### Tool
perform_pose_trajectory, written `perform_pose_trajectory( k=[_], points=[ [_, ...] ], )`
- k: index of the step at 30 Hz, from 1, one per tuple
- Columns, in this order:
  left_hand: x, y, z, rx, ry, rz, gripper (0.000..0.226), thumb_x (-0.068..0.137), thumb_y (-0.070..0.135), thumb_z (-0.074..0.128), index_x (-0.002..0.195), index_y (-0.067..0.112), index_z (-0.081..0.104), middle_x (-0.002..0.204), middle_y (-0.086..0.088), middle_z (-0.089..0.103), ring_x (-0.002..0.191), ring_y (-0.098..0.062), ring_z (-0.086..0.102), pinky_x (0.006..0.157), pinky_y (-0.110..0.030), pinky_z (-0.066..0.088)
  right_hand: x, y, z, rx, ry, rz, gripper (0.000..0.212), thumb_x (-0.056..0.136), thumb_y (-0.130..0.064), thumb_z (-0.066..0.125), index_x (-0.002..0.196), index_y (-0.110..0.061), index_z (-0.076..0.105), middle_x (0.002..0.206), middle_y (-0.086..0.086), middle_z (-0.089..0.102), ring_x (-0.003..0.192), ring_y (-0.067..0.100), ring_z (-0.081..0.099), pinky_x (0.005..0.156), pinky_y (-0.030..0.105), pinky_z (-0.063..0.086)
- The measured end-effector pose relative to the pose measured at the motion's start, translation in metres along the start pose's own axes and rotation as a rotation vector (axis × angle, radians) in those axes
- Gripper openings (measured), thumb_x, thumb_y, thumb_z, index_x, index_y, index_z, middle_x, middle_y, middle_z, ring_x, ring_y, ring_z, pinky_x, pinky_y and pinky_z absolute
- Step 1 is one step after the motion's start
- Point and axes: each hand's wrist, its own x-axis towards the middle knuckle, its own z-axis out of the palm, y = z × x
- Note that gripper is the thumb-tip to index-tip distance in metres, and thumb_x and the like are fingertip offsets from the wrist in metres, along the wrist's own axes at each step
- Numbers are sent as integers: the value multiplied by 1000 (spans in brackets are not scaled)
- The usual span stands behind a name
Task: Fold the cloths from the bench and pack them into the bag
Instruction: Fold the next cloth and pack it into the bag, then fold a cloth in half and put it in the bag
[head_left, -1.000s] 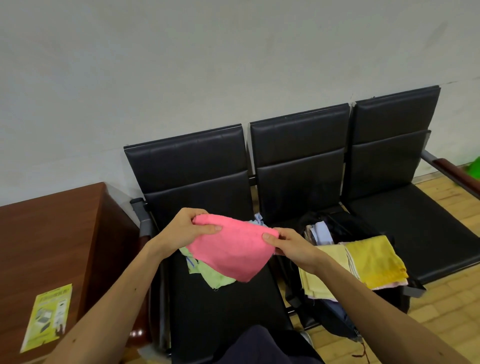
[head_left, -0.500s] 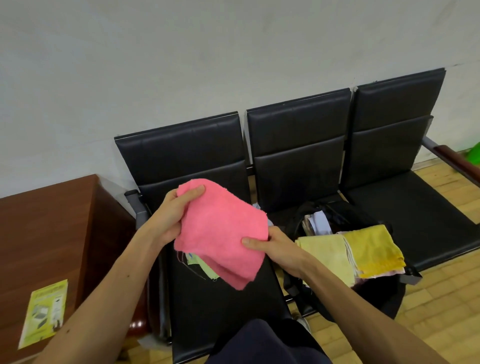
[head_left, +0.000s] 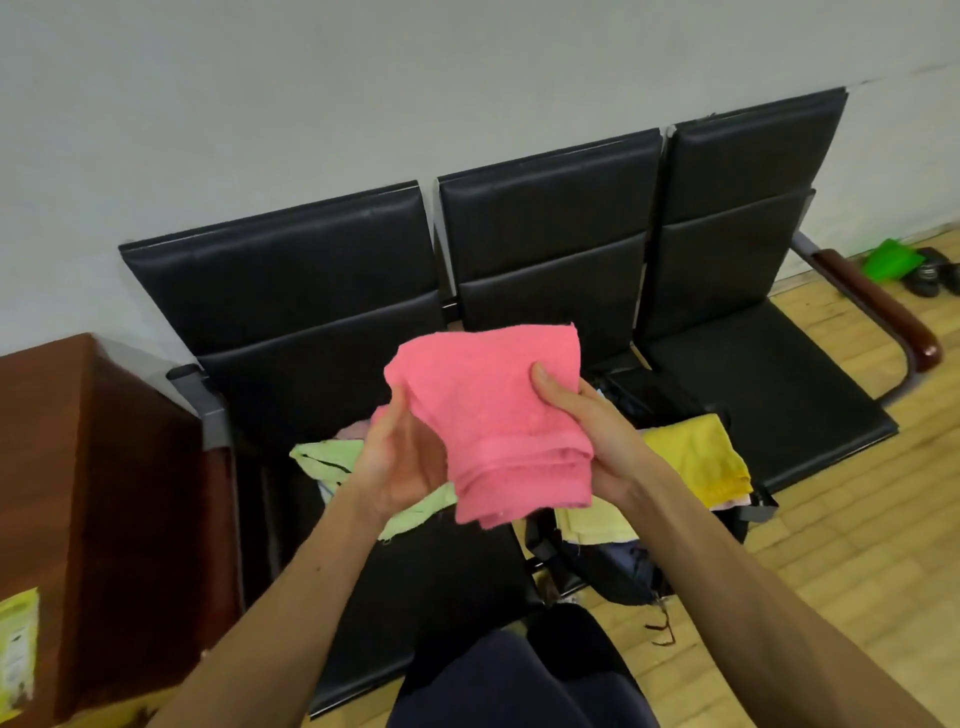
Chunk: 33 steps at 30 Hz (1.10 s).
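While your right hand (head_left: 597, 431) pinches the folded pink cloth (head_left: 498, 410) thumb-on-top above the bench (head_left: 545, 234), your left hand (head_left: 400, 457) grips its left edge (fingers hidden behind); bag (head_left: 597, 566) at right mostly covered by yellow cloth (head_left: 691, 452).

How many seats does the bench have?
3: left seat under the green cloth, middle seat with the bag, right seat by the armrest. None seem hidden.
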Motion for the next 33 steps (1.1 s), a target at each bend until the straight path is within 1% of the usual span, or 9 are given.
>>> perform_pose_trajectory(
  k=[3, 7, 10, 14, 20, 25, 29, 31, 33],
  points=[
    [29, -27, 15, -15, 39, -151, 88, 64, 58, 85, 135, 14, 57, 127, -16, 66, 114, -35, 64, 95, -51, 54, 3, -3, -34, -22, 84, 1, 36, 90, -28, 60, 120, -8, 59, 103, 11, 71, 92, 25, 70, 83, 39, 58],
    [68, -63, 23, 157, 263, -304, 47, 86, 31, 70, 129, 17, 56, 113, -10, 73, 102, -28, 71, 82, -41, 59, 5, 14, -103, -177, 286, 58, 34, 98, -27, 57, 124, -4, 58, 110, 15, 73, 100, 29, 71, 81, 37, 59],
    [99, -101, 16, 240, 347, -343, 49, 87, 24, 72, 133, 23, 55, 117, -7, 73, 106, -27, 70, 83, -41, 60, 5, 42, -165, -274, 412, 161, 34, 98, -23, 57, 127, -5, 56, 110, 14, 73, 98, 25, 72, 77, 32, 59],
    [137, -146, 12, 280, 368, -437, 46, 90, 10, 69, 130, 28, 56, 121, -6, 70, 107, -25, 69, 83, -37, 59, 13, 74, -235, -330, 492, 323, 40, 96, -27, 62, 134, -15, 53, 119, 7, 69, 107, 22, 68, 93, 41, 56],
    [200, -195, 9, 384, 373, -510, 71, 84, -11, 59, 138, 33, 44, 125, -5, 65, 111, -23, 65, 85, -36, 56, 53, 89, -318, -421, 527, 427, 37, 98, -17, 60, 133, -12, 53, 120, 6, 67, 111, 25, 64, 98, 46, 52],
    [253, -229, -8, 495, 414, -508, 95, 69, -4, 70, 148, 32, 32, 135, 1, 54, 118, -15, 57, 87, -26, 51, 99, 98, -373, -691, 449, 445, 42, 99, -8, 52, 141, -13, 45, 126, 6, 62, 115, 21, 58, 98, 35, 46],
    [283, -259, -26, 498, 425, -478, 100, 67, -20, 68, 147, 27, 31, 133, 3, 55, 121, -16, 56, 90, -26, 52, 128, 114, -402, -810, 414, 428, 44, 101, -10, 48, 144, -12, 38, 126, 1, 57, 116, 18, 54, 100, 32, 43],
    [294, -276, -39, 533, 429, -444, 102, 61, -17, 70, 147, 22, 31, 133, 3, 56, 121, -11, 57, 93, -25, 52, 136, 131, -418, -868, 417, 437, 42, 101, -12, 48, 143, -13, 39, 119, 2, 61, 109, 21, 58, 96, 38, 48],
    [298, -290, -48, 572, 430, -436, 109, 53, 0, 71, 150, 19, 27, 135, 3, 54, 124, -12, 55, 102, -34, 50, 137, 142, -429, -917, 444, 461, 40, 101, -12, 49, 140, -11, 41, 107, 5, 64, 97, 25, 62, 87, 46, 52]
  ],
)
